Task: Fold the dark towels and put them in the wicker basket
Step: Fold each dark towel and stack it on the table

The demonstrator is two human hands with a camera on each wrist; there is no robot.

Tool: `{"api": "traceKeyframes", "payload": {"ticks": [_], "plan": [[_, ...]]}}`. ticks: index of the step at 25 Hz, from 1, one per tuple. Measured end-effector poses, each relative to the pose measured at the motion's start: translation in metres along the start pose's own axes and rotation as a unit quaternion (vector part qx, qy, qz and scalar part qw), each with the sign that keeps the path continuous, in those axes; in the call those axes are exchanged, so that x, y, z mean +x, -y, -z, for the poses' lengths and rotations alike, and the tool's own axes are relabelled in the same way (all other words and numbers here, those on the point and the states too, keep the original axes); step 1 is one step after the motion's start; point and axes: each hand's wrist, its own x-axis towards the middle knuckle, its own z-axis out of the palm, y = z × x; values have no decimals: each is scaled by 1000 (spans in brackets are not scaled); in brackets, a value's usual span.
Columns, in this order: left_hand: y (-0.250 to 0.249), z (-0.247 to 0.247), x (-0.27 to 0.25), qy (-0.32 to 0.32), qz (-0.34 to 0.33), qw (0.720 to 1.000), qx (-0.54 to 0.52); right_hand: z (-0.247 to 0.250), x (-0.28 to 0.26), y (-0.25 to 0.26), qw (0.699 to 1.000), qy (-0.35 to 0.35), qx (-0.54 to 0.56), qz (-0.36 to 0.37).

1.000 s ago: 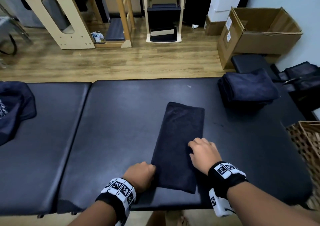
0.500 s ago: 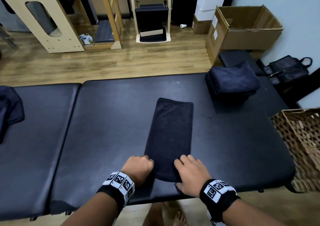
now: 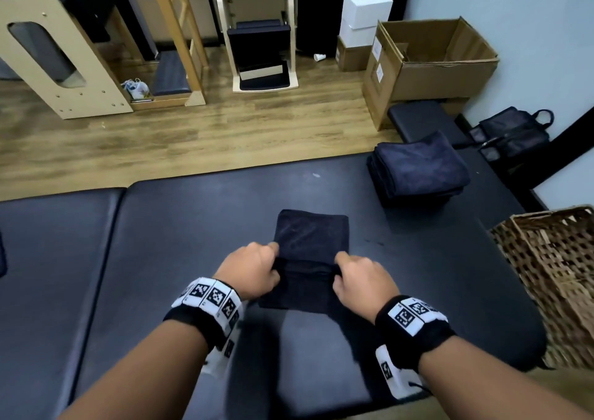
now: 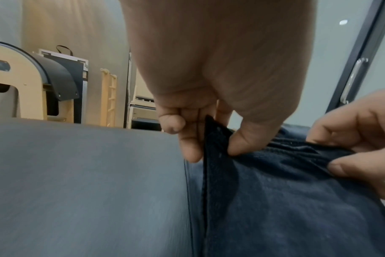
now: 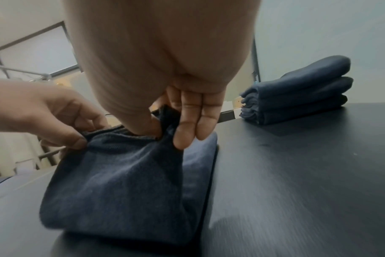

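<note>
A dark navy towel (image 3: 310,239) lies on the black padded table (image 3: 180,226), its near end lifted above the far half. My left hand (image 3: 254,270) pinches the towel's near left corner (image 4: 215,137) between thumb and fingers. My right hand (image 3: 356,280) pinches the near right corner (image 5: 167,118) the same way. A stack of folded dark towels (image 3: 418,169) sits at the table's far right, also in the right wrist view (image 5: 297,93). The wicker basket (image 3: 559,278) stands off the table's right end.
A dark cloth (image 3: 2,252) shows at the far left edge of the table. Beyond the table are a wooden floor, an open cardboard box (image 3: 430,63), white boxes (image 3: 364,14), wooden exercise frames (image 3: 64,66) and a black bag (image 3: 514,133).
Both hands took hold of the towel's near end, lifted it and carried it away from me over the far half. The long towel now looks about half as long.
</note>
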Motion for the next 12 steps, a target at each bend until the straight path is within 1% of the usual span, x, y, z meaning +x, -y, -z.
{"api": "traceKeyframes", "payload": {"ticks": [3, 5, 7, 9, 10, 11, 12], "plan": [[8, 22, 39, -4, -1, 999, -38, 17, 39, -7, 999, -31, 13, -28], [14, 29, 65, -19, 7, 996, -87, 25, 65, -9, 997, -37, 26, -59], [19, 29, 87, -70, 14, 986, -152, 27, 84, -13, 991, -64, 65, -96], [21, 20, 98, -112, 12, 979, -170, 22, 92, -16, 980, -108, 111, -122], [22, 12, 99, -125, -5, 979, -161, 16, 92, -16, 976, -125, 131, -119], [20, 5, 97, -125, -38, 982, -135, 10, 89, -16, 976, -130, 144, -99], [20, -4, 95, -106, -84, 986, -96, 1, 86, -16, 981, -116, 140, -68]]}}
